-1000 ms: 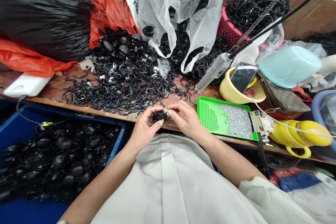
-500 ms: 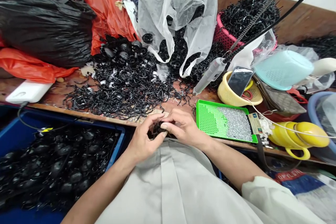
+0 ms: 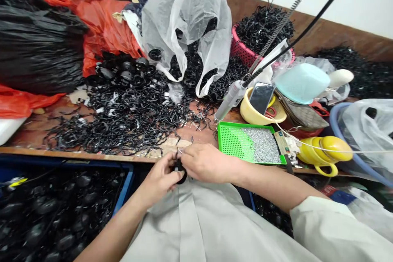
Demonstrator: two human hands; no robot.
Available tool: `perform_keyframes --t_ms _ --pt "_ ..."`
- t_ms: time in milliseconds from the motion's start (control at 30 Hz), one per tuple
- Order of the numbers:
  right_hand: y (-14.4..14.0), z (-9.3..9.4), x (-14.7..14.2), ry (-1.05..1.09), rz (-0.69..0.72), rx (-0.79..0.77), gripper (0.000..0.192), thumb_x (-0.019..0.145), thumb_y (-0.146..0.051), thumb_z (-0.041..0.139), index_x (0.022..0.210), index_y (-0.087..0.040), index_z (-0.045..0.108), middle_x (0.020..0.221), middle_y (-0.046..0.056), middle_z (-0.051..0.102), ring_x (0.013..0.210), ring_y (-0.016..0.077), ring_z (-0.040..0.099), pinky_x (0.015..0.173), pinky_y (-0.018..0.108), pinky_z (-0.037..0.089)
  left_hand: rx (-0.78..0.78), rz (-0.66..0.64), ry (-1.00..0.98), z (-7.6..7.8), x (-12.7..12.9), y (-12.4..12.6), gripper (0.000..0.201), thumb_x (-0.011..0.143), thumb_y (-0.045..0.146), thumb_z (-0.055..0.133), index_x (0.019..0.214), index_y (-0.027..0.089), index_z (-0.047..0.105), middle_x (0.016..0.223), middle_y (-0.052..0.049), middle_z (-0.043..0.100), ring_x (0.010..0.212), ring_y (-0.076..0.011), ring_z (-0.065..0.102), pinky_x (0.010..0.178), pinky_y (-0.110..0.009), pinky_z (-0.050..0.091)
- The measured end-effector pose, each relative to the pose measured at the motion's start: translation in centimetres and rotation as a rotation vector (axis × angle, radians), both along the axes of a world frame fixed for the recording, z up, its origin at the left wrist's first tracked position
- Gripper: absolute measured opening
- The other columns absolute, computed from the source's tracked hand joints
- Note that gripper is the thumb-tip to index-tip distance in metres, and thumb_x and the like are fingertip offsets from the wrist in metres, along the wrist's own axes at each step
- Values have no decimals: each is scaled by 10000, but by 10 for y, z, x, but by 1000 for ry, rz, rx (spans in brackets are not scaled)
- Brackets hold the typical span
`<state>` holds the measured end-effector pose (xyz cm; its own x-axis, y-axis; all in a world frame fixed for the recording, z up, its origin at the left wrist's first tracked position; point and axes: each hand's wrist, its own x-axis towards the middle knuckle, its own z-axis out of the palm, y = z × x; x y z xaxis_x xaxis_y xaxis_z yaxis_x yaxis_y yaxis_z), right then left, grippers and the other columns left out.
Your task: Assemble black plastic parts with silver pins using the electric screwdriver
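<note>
At the near edge of the table [image 3: 35, 131], the left hand [image 3: 160, 179] pinches a black plastic part [image 3: 182, 178]. The right hand [image 3: 202, 163] bunches beside it; I can't tell what it grips. A green perforated tray [image 3: 231, 145] lies right of both.

Soft, even brightness whitens the far wall [image 3: 353, 12], glints off the black bag [image 3: 37, 49] at left and leaves the near-left blue bin [image 3: 123, 190] dim, while wide-angle stretch warps the edges.
</note>
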<state>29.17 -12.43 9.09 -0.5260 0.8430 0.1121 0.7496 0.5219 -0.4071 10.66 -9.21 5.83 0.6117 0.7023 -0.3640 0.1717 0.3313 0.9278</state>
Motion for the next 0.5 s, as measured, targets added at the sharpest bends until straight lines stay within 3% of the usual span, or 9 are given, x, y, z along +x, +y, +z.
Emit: perform_keyframes --t_ms 67,133,200,267,300,367,433,467,500 --pt "2 -13 -11 302 -258 -186 139 885 -239 467 802 -161 546 746 35 597 652 137 535 581 256 430 442 167 78 0 9 -1 355 670 161 694 1014 221 629 984 -60 630 904 -223 622 778 -323 525" --pt "3 -24 -21 740 -462 -478 207 905 -313 439 772 -174 513 645 -24 534 524 90 494 488 207 407 756 301 115 -2 17 2 392 672 140 692 1050 234 644 1171 -89 602 1172 -286 531 1037 -421 402" --pt "2 -26 -22 1070 -516 -752 274 893 -416 481 787 -169 531 625 -42 531 449 67 480 419 185 385 811 339 99 -5 21 8 365 707 155 680 1060 244 651 1253 -89 574 1236 -287 492 1081 -435 360" --pt "-1 -18 -6 1173 -492 -832 319 838 -479 582 836 -160 596 649 -28 577 442 67 510 399 182 386 606 338 37 -8 20 16 361 755 212 668 1110 260 617 1141 -70 614 1055 -244 604 903 -380 503" --pt "-2 -11 9 1162 -485 -776 326 826 -485 609 876 -163 629 655 -20 596 456 73 529 405 184 395 448 343 -3 -9 18 20 379 771 251 666 1142 269 588 1032 -51 626 889 -210 644 737 -331 545" --pt "-2 1 46 1207 -699 -301 293 857 -473 586 949 -200 638 667 -31 594 474 65 522 439 185 416 140 365 -91 -8 14 26 417 782 308 665 1179 273 539 847 -1 592 604 -142 601 476 -247 480" --pt "5 5 85 1215 -866 238 296 868 -431 593 1103 -252 588 830 -14 626 638 76 579 591 208 493 -50 379 -169 -6 12 30 407 770 309 677 1147 255 533 790 19 569 534 -120 576 416 -219 445" --pt "11 3 102 1169 -882 375 404 836 -419 640 1196 -267 541 961 9 633 770 95 609 696 236 519 -105 374 -197 -4 13 30 389 760 291 686 1115 244 535 797 18 579 554 -126 597 435 -226 471" --pt "19 -2 114 1115 -860 388 527 789 -417 693 1257 -269 499 1073 35 624 882 120 614 782 271 526 -142 362 -215 -2 16 29 372 747 270 694 1081 234 534 812 14 593 582 -137 623 465 -241 503"
